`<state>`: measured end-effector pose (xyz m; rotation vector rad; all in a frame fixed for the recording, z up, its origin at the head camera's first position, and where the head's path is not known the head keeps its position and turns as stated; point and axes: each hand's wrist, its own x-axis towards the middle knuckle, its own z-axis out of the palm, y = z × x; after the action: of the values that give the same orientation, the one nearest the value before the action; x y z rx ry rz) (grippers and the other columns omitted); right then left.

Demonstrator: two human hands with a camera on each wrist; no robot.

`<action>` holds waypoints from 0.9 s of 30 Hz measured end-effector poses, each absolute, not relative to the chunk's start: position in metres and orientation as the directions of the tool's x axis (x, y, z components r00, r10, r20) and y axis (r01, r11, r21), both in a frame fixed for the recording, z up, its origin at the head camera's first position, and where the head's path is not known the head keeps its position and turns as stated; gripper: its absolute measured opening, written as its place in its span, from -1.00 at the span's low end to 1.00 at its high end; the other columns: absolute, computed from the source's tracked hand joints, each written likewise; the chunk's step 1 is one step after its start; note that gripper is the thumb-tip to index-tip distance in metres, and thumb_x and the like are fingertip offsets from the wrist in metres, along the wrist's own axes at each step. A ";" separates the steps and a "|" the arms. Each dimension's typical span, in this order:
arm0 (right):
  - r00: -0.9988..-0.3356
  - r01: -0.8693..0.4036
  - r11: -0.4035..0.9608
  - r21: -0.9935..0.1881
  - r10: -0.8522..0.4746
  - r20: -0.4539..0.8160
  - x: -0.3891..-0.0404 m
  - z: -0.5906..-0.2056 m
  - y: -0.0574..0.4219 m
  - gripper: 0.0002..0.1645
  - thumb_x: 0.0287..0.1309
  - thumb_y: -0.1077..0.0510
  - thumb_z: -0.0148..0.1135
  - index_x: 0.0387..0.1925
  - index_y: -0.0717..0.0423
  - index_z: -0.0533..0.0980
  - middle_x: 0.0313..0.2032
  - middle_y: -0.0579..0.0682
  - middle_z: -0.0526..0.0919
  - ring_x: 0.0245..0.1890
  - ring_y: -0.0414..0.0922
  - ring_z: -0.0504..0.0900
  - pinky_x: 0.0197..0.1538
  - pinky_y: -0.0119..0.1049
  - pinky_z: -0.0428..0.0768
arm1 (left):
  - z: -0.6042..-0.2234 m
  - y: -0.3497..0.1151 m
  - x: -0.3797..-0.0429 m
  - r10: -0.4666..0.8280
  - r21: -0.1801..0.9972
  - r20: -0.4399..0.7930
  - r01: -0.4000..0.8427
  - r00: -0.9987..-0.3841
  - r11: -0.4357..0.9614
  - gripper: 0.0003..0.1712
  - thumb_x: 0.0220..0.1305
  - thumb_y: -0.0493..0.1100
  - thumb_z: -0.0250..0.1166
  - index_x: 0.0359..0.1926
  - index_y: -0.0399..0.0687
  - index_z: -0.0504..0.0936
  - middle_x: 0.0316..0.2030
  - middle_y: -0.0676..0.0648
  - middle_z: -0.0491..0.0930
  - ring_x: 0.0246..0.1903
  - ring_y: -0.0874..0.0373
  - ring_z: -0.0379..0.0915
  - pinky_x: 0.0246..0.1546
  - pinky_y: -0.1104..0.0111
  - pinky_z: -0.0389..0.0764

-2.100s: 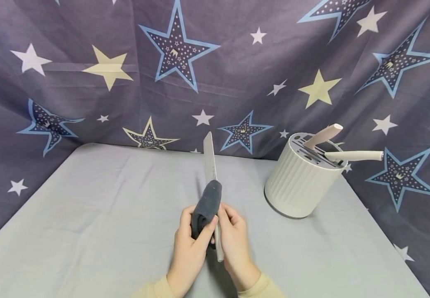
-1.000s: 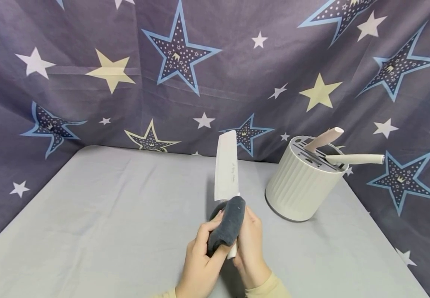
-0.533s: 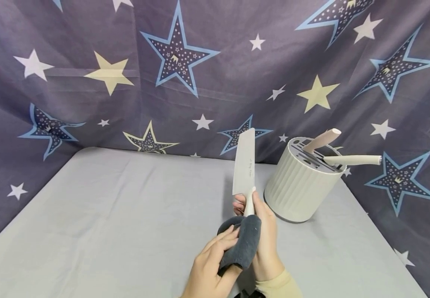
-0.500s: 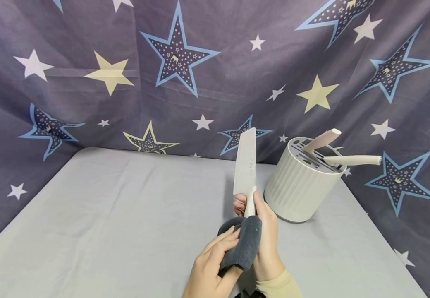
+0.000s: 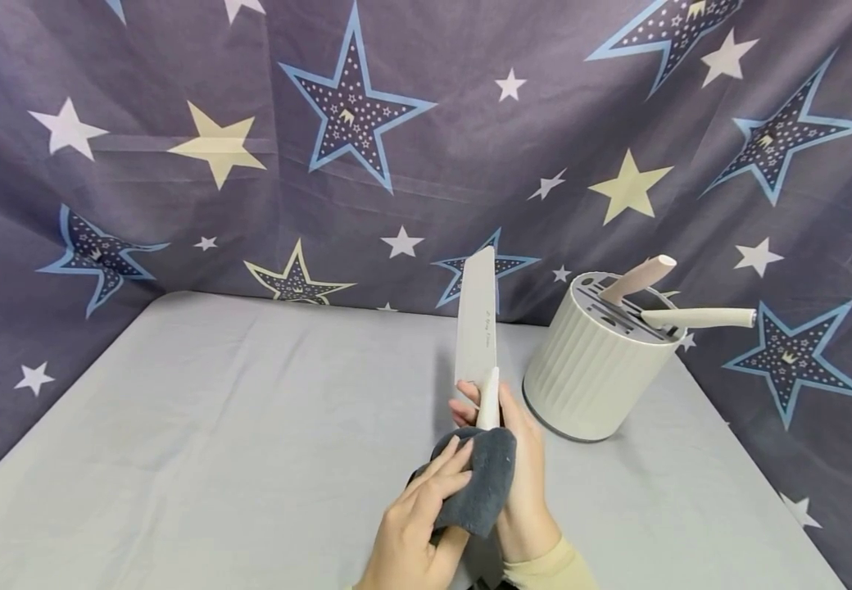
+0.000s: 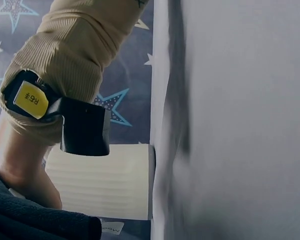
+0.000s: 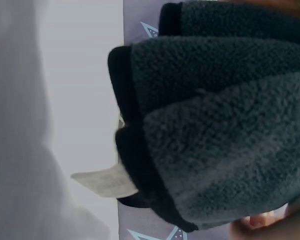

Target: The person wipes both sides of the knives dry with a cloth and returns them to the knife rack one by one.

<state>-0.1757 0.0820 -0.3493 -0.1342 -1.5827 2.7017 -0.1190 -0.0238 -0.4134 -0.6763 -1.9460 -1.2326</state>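
A wide-bladed kitchen knife (image 5: 476, 319) points away from me in the head view, blade raised and lettering showing on its flat side. My right hand (image 5: 529, 475) holds its pale handle from the right, with fingertips showing left of the handle just below the blade. A dark grey cloth (image 5: 491, 483) wraps the lower handle, and my left hand (image 5: 419, 524) grips it from the left, fingers lying over it. The cloth hides the handle's end. Close up, the right wrist view shows folds of the fleecy cloth (image 7: 220, 130) and its white label (image 7: 105, 182).
A ribbed cream knife block (image 5: 595, 377) stands to the right of the hands. Two knives sit in its slotted top, a pinkish handle (image 5: 638, 279) and a white handle (image 5: 706, 316) sticking out. Behind the grey-covered table (image 5: 212, 442) hangs a star-patterned curtain (image 5: 470, 147).
The knife has turned from nearly edge-on to show its flat side and shifted right, then slightly back left. The cloth has slid down from the handle's top toward its end.
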 end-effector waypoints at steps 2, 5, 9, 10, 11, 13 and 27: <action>-0.997 0.029 -0.495 -0.869 0.045 -0.059 -0.176 -0.349 0.081 -0.40 0.57 -0.04 -0.18 0.28 0.40 0.31 -0.13 -0.10 0.74 -0.24 -0.25 0.73 0.04 -0.37 0.63 | -0.413 -0.024 -0.119 0.050 0.536 0.796 0.742 -0.603 0.401 -0.66 0.52 -0.01 0.01 -0.01 -0.14 0.57 0.16 -0.20 0.60 0.18 -0.12 0.54 0.25 0.47 0.45; -0.999 0.017 -0.491 -0.871 0.033 -0.038 -0.175 -0.350 0.080 -0.40 0.58 -0.04 -0.24 0.23 0.43 0.34 -0.15 -0.10 0.74 -0.23 -0.24 0.73 0.05 -0.37 0.62 | -0.412 -0.025 -0.121 0.043 0.512 0.817 0.759 -0.574 0.403 -0.69 0.53 -0.05 0.01 -0.01 -0.15 0.57 0.15 -0.21 0.61 0.16 -0.12 0.55 0.25 0.48 0.45; -0.999 0.036 -0.503 -0.864 -0.008 -0.037 -0.173 -0.353 0.078 -0.38 0.57 -0.12 -0.29 0.15 0.33 0.42 -0.12 -0.11 0.71 -0.17 -0.24 0.69 -0.04 -0.41 0.62 | -0.411 -0.027 -0.125 0.026 0.473 0.850 0.783 -0.527 0.403 -0.81 0.39 -0.30 0.19 -0.01 -0.20 0.57 0.13 -0.26 0.61 0.14 -0.15 0.56 0.26 0.46 0.44; -0.999 0.047 -0.510 -0.859 -0.023 -0.041 -0.173 -0.354 0.077 -0.37 0.57 -0.15 -0.29 0.14 0.31 0.41 -0.10 -0.11 0.70 -0.15 -0.23 0.68 -0.06 -0.42 0.62 | -0.411 -0.028 -0.126 0.020 0.473 0.852 0.785 -0.523 0.400 -0.76 0.30 -0.39 0.24 -0.01 -0.22 0.56 0.13 -0.28 0.61 0.14 -0.17 0.56 0.26 0.45 0.44; -0.998 0.059 -0.515 -0.855 -0.035 -0.048 -0.172 -0.355 0.076 -0.37 0.55 -0.18 -0.29 0.13 0.29 0.40 -0.09 -0.11 0.69 -0.14 -0.23 0.67 -0.08 -0.43 0.63 | -0.410 -0.028 -0.127 0.014 0.473 0.853 0.784 -0.522 0.402 -0.67 0.19 -0.48 0.26 -0.01 -0.24 0.55 0.13 -0.29 0.61 0.14 -0.18 0.56 0.26 0.45 0.43; -0.997 0.078 -0.509 -0.857 -0.045 -0.063 -0.172 -0.358 0.073 -0.34 0.53 -0.24 -0.28 0.10 0.27 0.38 -0.06 -0.09 0.67 -0.12 -0.23 0.66 -0.10 -0.45 0.64 | -0.410 -0.029 -0.128 0.002 0.482 0.849 0.776 -0.529 0.408 -0.49 -0.04 -0.60 0.28 0.00 -0.26 0.54 0.14 -0.30 0.59 0.14 -0.20 0.55 0.26 0.45 0.43; -0.991 0.064 -0.398 -0.915 0.079 -0.103 -0.166 -0.367 0.058 -0.22 0.44 -0.31 -0.09 0.09 0.37 0.49 -0.14 -0.02 0.53 -0.14 -0.17 0.54 -0.08 -0.41 0.62 | -0.403 -0.040 -0.133 -0.057 0.563 0.800 0.714 -0.597 0.416 -0.44 0.01 -0.59 0.32 0.06 -0.17 0.53 0.21 -0.21 0.56 0.16 -0.08 0.55 0.24 0.51 0.42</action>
<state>-0.1664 0.0581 -0.3674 -0.2040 -1.7182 2.6108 -0.1332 -0.0405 -0.4028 -0.5607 -1.8931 -1.2530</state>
